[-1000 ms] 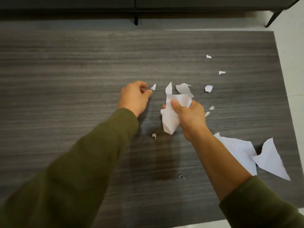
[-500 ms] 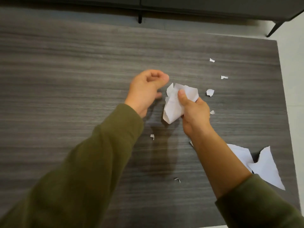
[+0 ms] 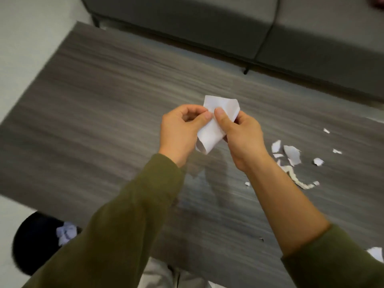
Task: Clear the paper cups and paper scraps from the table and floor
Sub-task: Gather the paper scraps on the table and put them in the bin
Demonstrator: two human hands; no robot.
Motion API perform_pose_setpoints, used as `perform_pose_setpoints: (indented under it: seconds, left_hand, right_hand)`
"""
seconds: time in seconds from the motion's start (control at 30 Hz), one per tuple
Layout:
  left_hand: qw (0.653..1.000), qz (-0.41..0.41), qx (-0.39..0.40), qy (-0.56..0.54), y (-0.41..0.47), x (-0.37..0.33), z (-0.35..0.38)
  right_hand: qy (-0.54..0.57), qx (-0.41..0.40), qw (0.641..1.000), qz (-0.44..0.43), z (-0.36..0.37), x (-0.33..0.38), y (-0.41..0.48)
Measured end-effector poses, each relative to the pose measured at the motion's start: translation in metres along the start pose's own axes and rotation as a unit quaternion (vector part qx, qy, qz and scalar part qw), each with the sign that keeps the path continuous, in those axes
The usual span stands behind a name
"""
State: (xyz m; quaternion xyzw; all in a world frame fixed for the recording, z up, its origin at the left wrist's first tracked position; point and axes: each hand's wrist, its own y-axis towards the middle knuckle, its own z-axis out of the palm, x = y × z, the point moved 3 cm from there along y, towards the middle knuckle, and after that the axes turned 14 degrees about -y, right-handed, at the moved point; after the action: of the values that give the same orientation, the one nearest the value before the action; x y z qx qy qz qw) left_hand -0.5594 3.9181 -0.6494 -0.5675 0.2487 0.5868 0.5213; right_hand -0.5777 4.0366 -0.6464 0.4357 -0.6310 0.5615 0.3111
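- Sofa (image 3: 187, 28): grey, beyond the tabletop.
- Tabletop (image 3: 104, 111): dark woodgrain, under both hands.
- Bin (image 3: 33, 242): black, below the tabletop's near-left corner, nearer the left hand.
- Left hand (image 3: 180, 132), right hand (image 3: 243, 138): both pinch one paper (image 3: 212, 132), held above the tabletop, its long axis pointing away from the body.
- Scraps (image 3: 292, 154): loose on the tabletop, right of the right hand.
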Motion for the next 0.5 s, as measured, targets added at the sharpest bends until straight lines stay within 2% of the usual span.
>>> perform_pose_setpoints:
  seconds: [0.23, 0.5]
  left_hand:
    - [0.994, 0.052, -0.094, -0.005, -0.026, -0.059, -0.158]
    - [0.971, 0.069, -0.229, -0.006, -0.089, -0.079, -0.378]
  right_hand:
    - [-0.032, 0.116, 0.992, -0.027, 0.144, 0.031, -0.050]
    - [-0.082, 0.249, 0.965, -0.024, 0.349, 0.005, -0.137]
